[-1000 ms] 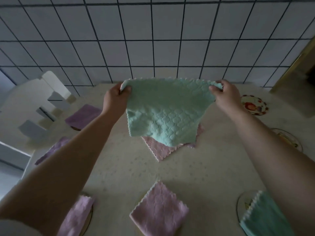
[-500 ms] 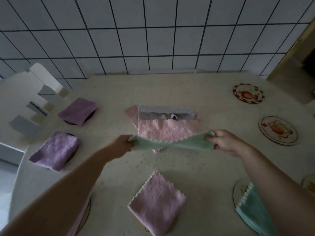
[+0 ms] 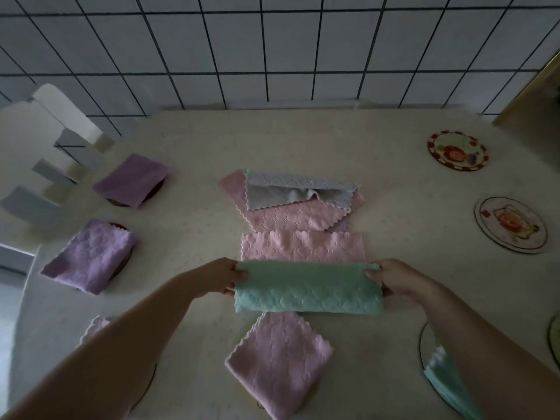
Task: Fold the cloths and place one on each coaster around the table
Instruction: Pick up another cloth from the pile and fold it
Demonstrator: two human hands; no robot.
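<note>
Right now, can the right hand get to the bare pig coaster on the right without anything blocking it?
Probably yes. The right hand grips the green cloth, so it is busy, but the table between it and the pig coaster shows nothing in the way.

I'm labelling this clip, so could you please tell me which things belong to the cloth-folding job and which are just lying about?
Part of the job:
green cloth, gripped by left hand and right hand
pile of cloths
bare coasters
folded cloths

Lying about:
white chair
tiled wall
</note>
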